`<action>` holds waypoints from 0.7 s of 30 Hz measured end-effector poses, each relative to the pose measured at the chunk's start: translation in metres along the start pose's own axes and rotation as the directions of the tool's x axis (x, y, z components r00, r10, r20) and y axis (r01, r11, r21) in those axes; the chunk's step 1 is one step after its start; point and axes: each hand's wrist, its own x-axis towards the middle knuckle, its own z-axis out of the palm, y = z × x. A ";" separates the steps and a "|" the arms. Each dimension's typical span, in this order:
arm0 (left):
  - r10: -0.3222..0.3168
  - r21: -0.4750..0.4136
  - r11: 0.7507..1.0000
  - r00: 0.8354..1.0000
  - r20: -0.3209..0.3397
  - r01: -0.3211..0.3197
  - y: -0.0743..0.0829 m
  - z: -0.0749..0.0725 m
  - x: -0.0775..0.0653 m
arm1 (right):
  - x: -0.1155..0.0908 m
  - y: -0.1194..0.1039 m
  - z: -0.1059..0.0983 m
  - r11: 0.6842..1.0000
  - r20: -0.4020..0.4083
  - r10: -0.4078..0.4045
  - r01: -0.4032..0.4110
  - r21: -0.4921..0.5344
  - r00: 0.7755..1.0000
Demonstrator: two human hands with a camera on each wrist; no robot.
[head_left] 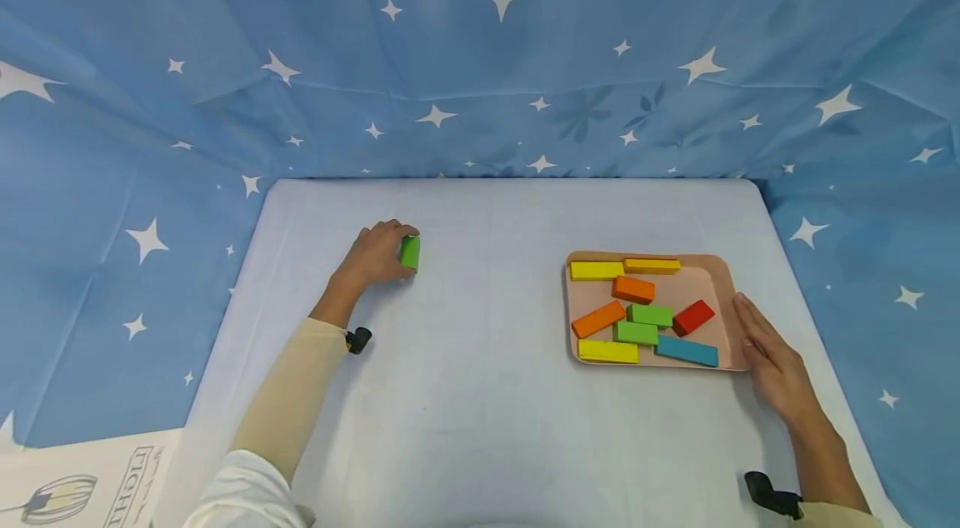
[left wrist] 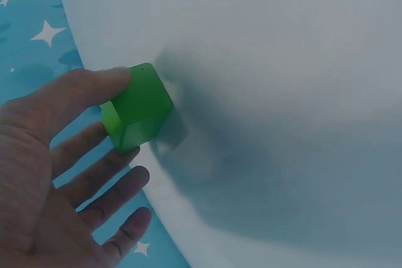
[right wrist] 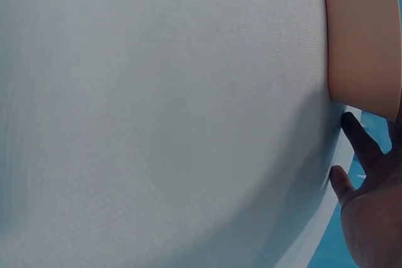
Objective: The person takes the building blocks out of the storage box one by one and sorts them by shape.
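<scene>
Pinching a green block [head_left: 410, 255], the left hand [head_left: 377, 254] arches; right hand [head_left: 777, 374], straight-fingered, seemingly touches the tray [head_left: 684, 285].

The beige-sleeved left arm [head_left: 292, 395] is angling forward and inward. The left grip [head_left: 373, 255], a bare hand, is pinching between thumb [left wrist: 94, 86] and fingertips, ring and little fingers [left wrist: 119, 196] standing apart. The right forearm [head_left: 825, 461] is slanting forward and inward; the bare right grip [head_left: 776, 366] is holding its fingers nearly straight.
</scene>
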 end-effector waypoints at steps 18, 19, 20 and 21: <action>0.363 0.055 0.931 0.930 -0.048 -0.361 0.086 -0.008 0.027 | 0.002 0.001 -0.002 0.998 -0.036 -0.061 0.061 0.011 0.998; 0.391 0.061 0.919 0.920 -0.033 -0.389 0.096 -0.006 0.029 | 0.002 0.001 -0.001 0.997 -0.037 -0.069 0.070 0.016 0.997; 0.420 0.073 0.905 0.907 -0.018 -0.418 0.106 -0.002 0.032 | 0.002 0.001 -0.001 0.997 -0.036 -0.073 0.074 0.019 0.997; 0.448 0.086 0.891 0.894 0.000 -0.447 0.117 0.000 0.035 | 0.002 0.001 -0.001 0.997 -0.037 -0.079 0.080 0.024 0.996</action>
